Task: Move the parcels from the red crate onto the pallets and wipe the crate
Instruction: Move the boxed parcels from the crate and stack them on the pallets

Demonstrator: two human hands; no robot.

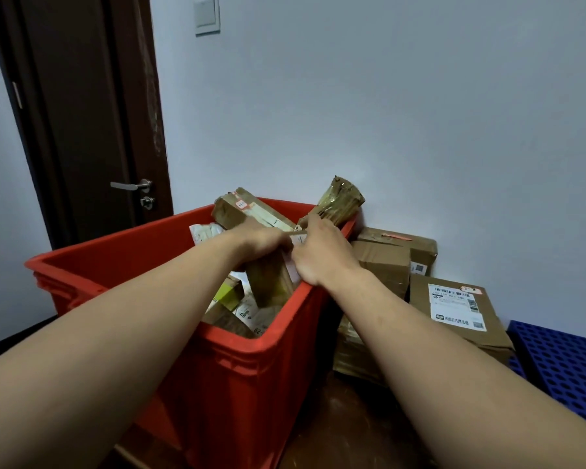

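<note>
Your left hand (264,240) and right hand (322,255) both grip the upper end of a long, tape-wrapped brown cardboard parcel (271,279), which stands tilted inside the ribbed red plastic crate (251,384). More glossy taped parcels (247,211) fill the crate. Creased cardboard boxes (454,309) are stacked just to its right, against a blue perforated plastic pallet (562,360).

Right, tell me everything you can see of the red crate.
The red crate is a large open-topped bin, apparently moulded plastic, with a thick rim and ribbed walls. It stands upright on the dark floor, one corner toward the camera. It is part filled with parcels, two poking above the far rim. The left hand and right hand reach inside and grip a long taped parcel; the right wrist crosses the right rim. Cardboard boxes sit close against its right side.
</note>
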